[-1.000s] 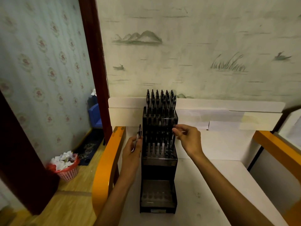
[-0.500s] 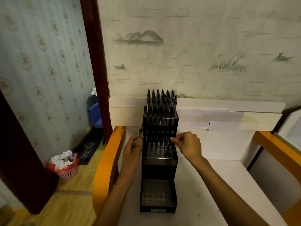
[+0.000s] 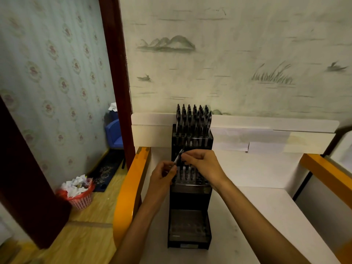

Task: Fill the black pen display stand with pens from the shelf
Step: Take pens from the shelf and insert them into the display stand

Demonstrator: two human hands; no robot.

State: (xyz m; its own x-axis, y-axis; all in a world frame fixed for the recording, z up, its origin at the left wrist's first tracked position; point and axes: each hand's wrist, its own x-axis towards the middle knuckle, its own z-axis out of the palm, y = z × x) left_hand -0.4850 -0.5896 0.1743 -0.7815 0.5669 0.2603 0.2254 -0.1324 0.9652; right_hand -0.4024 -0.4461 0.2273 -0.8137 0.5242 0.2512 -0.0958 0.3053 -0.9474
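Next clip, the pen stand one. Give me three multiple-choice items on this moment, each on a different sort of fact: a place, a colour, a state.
1. Where is the loose pen?
A. Lying in the bottom tier
B. Between both hands, in front of the middle tier
C. On the floor

2. What colour is the waste basket on the floor at the left?
A. Red
B. Green
C. Black

3. What is the state of the stand's bottom tier?
A. Packed with pens
B. Covered by a hand
C. Without pens

Answers:
1 B: the left hand and the right hand both pinch the pen in front of the black pen display stand.
2 A: its mesh wall is red, with crumpled paper on top.
3 C: no pens stand in it, while the top tier is full.
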